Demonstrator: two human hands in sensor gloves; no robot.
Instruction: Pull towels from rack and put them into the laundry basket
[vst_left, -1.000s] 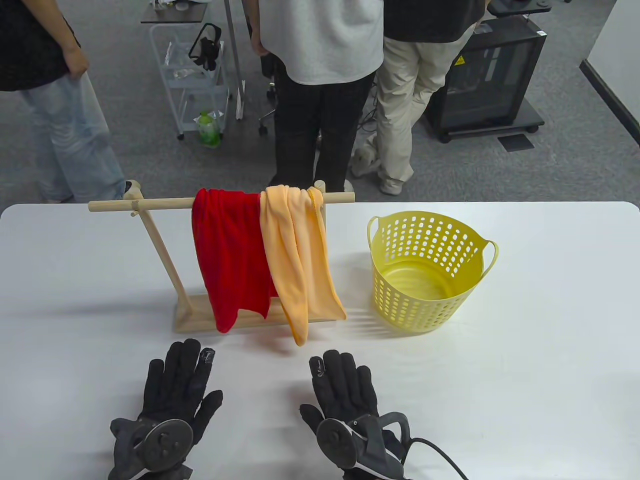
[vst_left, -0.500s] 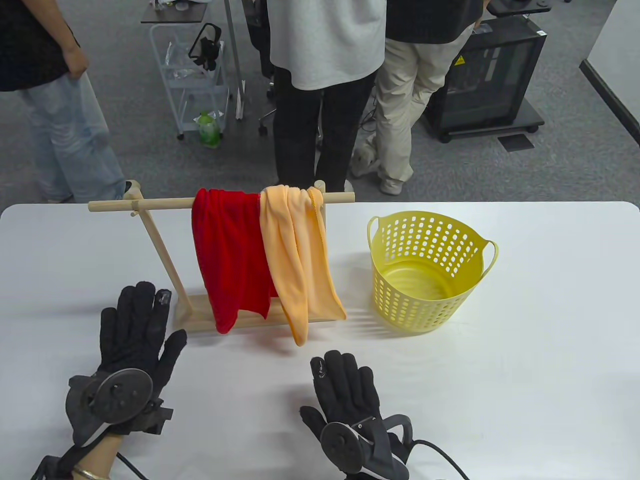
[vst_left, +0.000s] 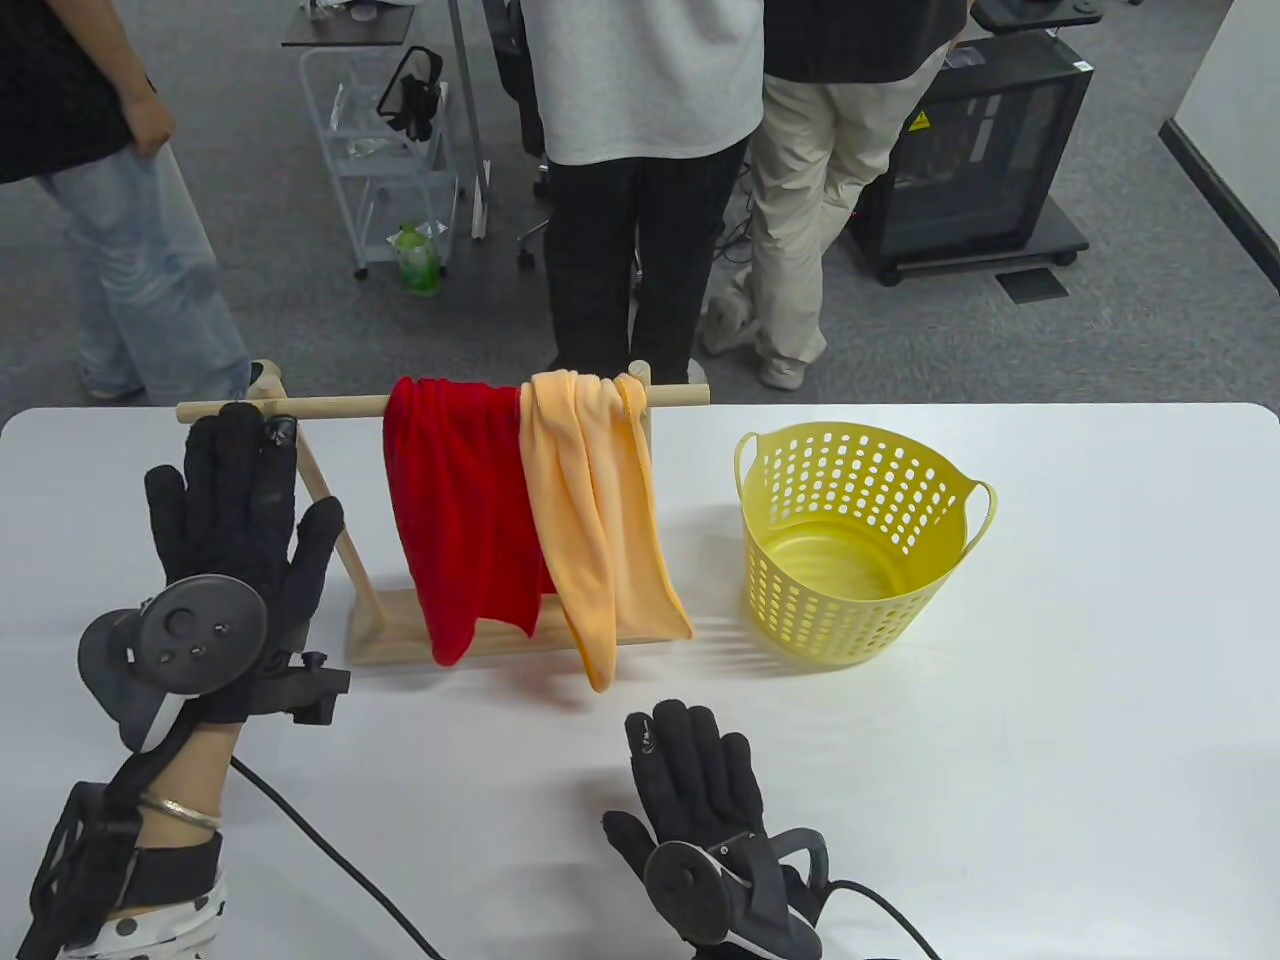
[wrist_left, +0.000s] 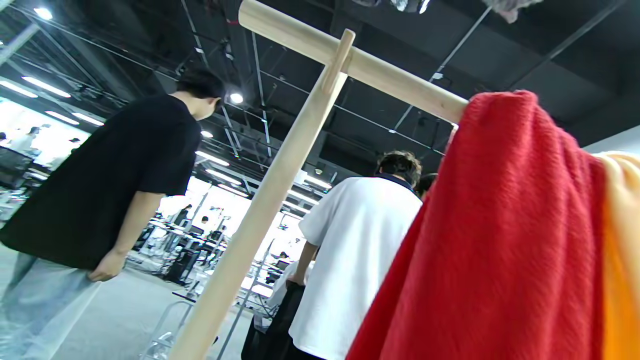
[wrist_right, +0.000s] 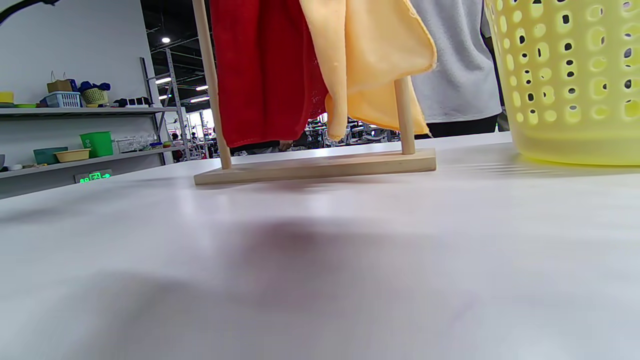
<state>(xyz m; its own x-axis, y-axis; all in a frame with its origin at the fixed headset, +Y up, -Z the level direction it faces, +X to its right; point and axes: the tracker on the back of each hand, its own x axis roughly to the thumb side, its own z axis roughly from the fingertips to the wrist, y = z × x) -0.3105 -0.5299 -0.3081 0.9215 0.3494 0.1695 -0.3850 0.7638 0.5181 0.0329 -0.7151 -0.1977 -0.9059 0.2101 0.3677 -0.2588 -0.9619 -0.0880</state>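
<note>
A wooden rack (vst_left: 330, 408) (wrist_left: 280, 165) (wrist_right: 315, 167) stands on the white table (vst_left: 1050, 720). Over its bar hang a red towel (vst_left: 455, 510) (wrist_left: 500, 240) (wrist_right: 265, 70) and, to its right, an orange towel (vst_left: 600, 510) (wrist_left: 622, 250) (wrist_right: 370, 55). A yellow perforated laundry basket (vst_left: 850, 545) (wrist_right: 570, 80) stands empty to the right of the rack. My left hand (vst_left: 235, 490) is raised with straight fingers just under the bar's left end, holding nothing. Flat on the table in front of the orange towel lies my right hand (vst_left: 690, 770), fingers straight.
Three people stand on the grey floor behind the table's far edge (vst_left: 640, 405). Further back are a white wire cart (vst_left: 385, 150) and a black cabinet on wheels (vst_left: 975, 150). Cables run from both wrists to the near edge.
My left hand has lifted off the table and moved forward and left, up to the left end of the rack's bar. The right hand has stayed put.
</note>
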